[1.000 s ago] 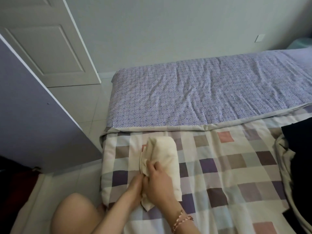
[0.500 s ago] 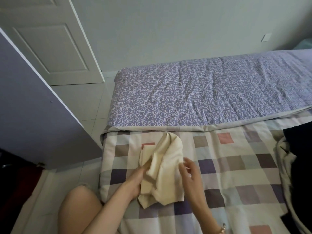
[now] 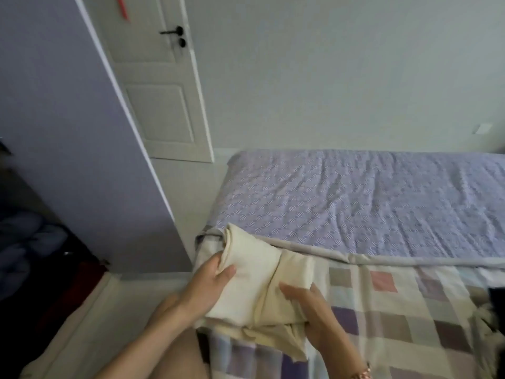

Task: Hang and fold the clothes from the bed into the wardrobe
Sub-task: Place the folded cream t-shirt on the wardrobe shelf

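Cream folded garment (image 3: 254, 285) lies at the checked quilt's (image 3: 404, 305) left edge (near the lilac wardrobe door (image 3: 68, 132)). My left hand (image 3: 207, 280) grips its left end, and my right hand (image 3: 314, 313) curls over its right side.

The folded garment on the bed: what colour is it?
The garment is plain cream; the head view shows it.

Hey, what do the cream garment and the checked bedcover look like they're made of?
Cream garment: soft matte cloth, probably cotton; it folds limply with soft creases. Checked bedcover: matte printed fabric, possibly lightly quilted; its folded edge looks thick.
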